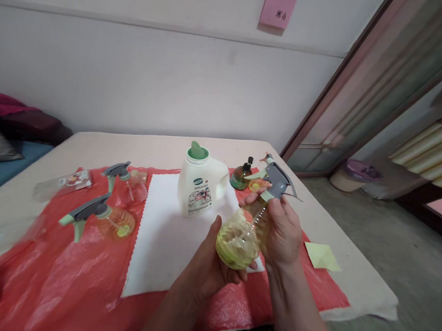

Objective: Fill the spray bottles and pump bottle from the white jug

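Observation:
A clear spray bottle with yellowish liquid and a grey trigger head is held tilted above the table, its head towards the upper right. Under its round base, my left hand is closed around it from the left. My right hand grips the bottle's neck just below the grey head. Behind the hands, a white jug with a green spout in its open mouth stands upright on a white cloth. The liquid in the held bottle looks frothy or wavy.
On the red plastic sheet, two spray bottles lie at left: one with yellow liquid, one pinkish. A green pump bottle stands behind the hands. Yellow sticky notes lie at right; a bin is on the floor.

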Demonstrator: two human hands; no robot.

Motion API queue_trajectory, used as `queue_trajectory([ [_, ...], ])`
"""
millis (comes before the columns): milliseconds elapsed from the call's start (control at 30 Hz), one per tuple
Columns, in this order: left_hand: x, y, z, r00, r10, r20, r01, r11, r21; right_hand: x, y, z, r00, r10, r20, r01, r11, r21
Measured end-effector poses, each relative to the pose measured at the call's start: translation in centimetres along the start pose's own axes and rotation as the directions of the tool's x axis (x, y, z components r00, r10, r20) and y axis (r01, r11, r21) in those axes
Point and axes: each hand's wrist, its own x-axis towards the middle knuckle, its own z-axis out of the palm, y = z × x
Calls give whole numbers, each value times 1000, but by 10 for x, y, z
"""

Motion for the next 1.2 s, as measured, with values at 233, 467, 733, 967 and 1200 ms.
queue_trajectory([
  [233,0,-7,12,636,737,-229,-583,653,482,7,10,6,998,4,-59,-1,998,56],
  [467,-7,-19,13,570,820,55,-571,348,743,10,6,1,991,-15,-130,30,993,113],
  [733,0,-10,8,970,236,-53,-221,953,206,13,-3,-13,996,-26,-83,35,994,101],
  [967,-3,-13,10,673,735,-81,-572,588,572,15,6,-4,983,44,-177,-14,986,166],
  [1200,-5,-11,13,748,655,-106,-527,683,506,18,4,-5,983,-14,-182,55,974,219],
])
